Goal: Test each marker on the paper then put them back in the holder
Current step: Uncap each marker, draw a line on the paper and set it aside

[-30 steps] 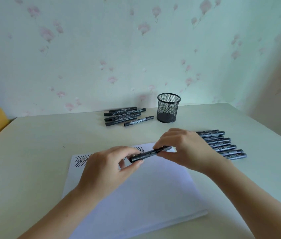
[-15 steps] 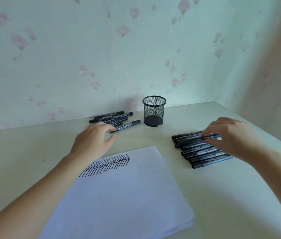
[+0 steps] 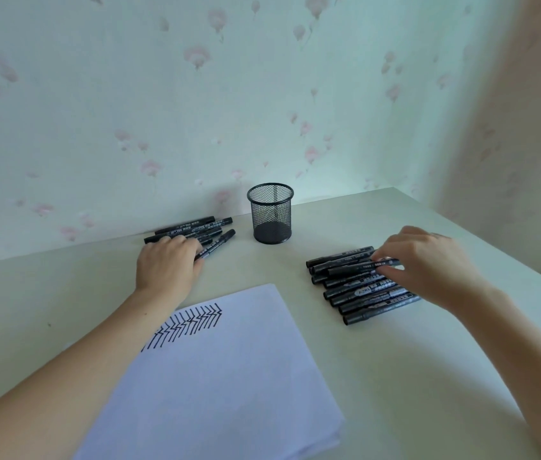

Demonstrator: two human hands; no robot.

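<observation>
— Hands first: where are they?
— Left hand lies palm down, fingers curled over a marker at the near edge of the left marker group. Right hand pinches the end of one marker lifted atop the right-hand row.
— And the holder?
— Black mesh holder stands upright between the two groups, near the wall (nothing shows inside it). White paper, with black zigzag strokes, lies on the pale worktop.
</observation>
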